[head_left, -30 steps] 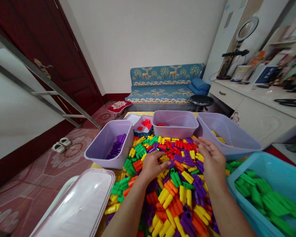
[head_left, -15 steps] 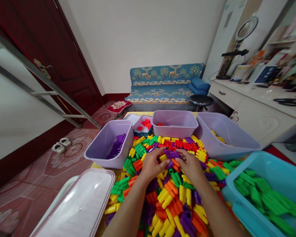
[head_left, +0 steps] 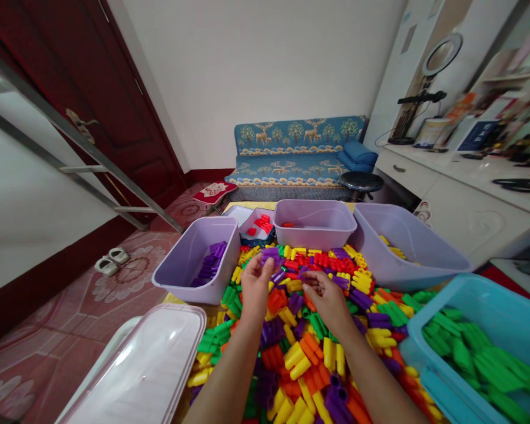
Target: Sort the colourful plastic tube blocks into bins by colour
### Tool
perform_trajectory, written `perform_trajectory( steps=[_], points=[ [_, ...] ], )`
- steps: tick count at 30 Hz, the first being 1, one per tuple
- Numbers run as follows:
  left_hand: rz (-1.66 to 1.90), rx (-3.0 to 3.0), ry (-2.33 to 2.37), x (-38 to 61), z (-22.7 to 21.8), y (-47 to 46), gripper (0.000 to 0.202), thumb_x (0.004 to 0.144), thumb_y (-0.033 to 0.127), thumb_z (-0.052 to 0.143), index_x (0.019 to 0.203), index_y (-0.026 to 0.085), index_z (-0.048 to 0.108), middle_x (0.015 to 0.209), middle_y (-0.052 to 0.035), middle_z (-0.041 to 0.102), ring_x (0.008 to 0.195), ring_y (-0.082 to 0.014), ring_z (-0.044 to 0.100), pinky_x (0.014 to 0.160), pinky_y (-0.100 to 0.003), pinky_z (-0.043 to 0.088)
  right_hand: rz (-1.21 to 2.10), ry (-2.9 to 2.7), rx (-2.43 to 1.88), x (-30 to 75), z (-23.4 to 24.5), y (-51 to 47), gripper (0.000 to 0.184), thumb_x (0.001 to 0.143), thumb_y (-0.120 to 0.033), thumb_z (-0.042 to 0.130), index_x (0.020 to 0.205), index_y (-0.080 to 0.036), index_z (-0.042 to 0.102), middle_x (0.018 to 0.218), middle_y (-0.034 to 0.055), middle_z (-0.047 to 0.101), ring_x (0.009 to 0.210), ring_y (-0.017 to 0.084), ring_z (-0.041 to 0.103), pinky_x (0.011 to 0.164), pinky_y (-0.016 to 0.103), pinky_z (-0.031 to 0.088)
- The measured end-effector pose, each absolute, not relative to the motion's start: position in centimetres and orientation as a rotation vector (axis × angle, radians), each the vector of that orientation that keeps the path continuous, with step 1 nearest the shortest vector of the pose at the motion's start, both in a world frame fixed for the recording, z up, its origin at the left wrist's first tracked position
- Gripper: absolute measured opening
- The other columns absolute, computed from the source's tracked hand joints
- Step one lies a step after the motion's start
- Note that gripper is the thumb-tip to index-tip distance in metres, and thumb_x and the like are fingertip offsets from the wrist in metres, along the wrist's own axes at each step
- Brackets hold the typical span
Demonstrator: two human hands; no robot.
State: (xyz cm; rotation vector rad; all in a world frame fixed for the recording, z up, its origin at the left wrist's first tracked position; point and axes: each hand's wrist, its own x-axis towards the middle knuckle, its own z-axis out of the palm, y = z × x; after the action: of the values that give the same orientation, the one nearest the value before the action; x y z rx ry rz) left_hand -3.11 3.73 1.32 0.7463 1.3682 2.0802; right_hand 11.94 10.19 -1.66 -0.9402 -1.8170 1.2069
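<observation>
My left hand [head_left: 256, 282] is raised a little above the pile, thumb and fingers pinched on a purple plastic building block [head_left: 270, 254] made of joined tubes. To its right, my right hand [head_left: 324, 294] is low over the heap with its fingers curled. A purple block [head_left: 304, 272] shows at its fingertips and appears to be in their grip. Beneath both hands spreads a thick pile of tube-shaped blocks [head_left: 298, 362] in yellow, orange, green, purple and red.
A lilac bin [head_left: 168, 277] with purple blocks stands left. Behind the pile are a small box [head_left: 251, 238] with red blocks and a lilac bin [head_left: 313, 232]. Right are a lilac bin [head_left: 428, 259] with yellow blocks and a turquoise bin [head_left: 428, 353] of green ones. A lid [head_left: 145, 359] lies front left.
My hands have moved apart. The left has lifted a purple block up and to the left; the right has shifted slightly left and its fingers have curled in.
</observation>
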Motion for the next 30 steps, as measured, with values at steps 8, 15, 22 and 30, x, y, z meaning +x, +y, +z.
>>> perform_trajectory(
  steps=[8, 15, 22, 30],
  points=[
    [2.357, -0.132, 0.434, -7.8, 6.4, 2.5, 0.04, 0.098, 0.012, 0.016, 0.114, 0.009, 0.053, 0.081, -0.0074, 0.069, 0.078, -0.0114, 0.069, 0.069, -0.023, 0.059, 1.146, -1.826, -0.936, 11.8, -1.4, 9.9, 0.02, 0.077, -0.031, 0.056, 0.092, -0.02, 0.065, 0.089, 0.0058, 0.069, 0.08, 0.02, 0.066, 0.073, 0.033, 0.054],
    [2.117, 0.438, 0.92, -5.7, 4.8, 2.0, 0.057, 0.096, 0.05, 0.02, 0.116, 0.014, 0.059, 0.114, -0.0162, 0.066, 0.108, -0.025, 0.063, 0.085, -0.041, 0.054, 1.138, -1.841, -0.917, 12.0, -1.5, 9.8, 0.018, 0.078, -0.029, 0.056, 0.091, -0.021, 0.065, 0.09, 0.0061, 0.068, 0.079, 0.021, 0.065, 0.073, 0.034, 0.054],
    [1.509, 1.406, 2.346, -5.8, 2.2, 1.9, 0.034, 0.08, 0.022, 0.057, 0.113, 0.02, 0.064, 0.123, -0.0125, 0.059, 0.123, -0.0314, 0.048, 0.107, -0.05, 0.034, 1.13, -1.869, -0.903, 12.0, -1.4, 9.7, 0.016, 0.08, -0.029, 0.055, 0.089, -0.021, 0.065, 0.094, 0.0061, 0.067, 0.083, 0.021, 0.064, 0.076, 0.034, 0.053],
    [0.942, 1.375, 2.624, -6.7, -0.2, 2.4, 0.05, 0.075, 0.012, 0.058, 0.125, 0.015, 0.057, 0.126, -0.0175, 0.054, 0.119, -0.0326, 0.052, 0.101, -0.047, 0.041, 1.107, -1.883, -0.888, 12.0, -1.6, 9.7, 0.015, 0.08, -0.027, 0.054, 0.087, -0.02, 0.065, 0.095, 0.0062, 0.068, 0.085, 0.02, 0.064, 0.076, 0.034, 0.052]
  ],
)
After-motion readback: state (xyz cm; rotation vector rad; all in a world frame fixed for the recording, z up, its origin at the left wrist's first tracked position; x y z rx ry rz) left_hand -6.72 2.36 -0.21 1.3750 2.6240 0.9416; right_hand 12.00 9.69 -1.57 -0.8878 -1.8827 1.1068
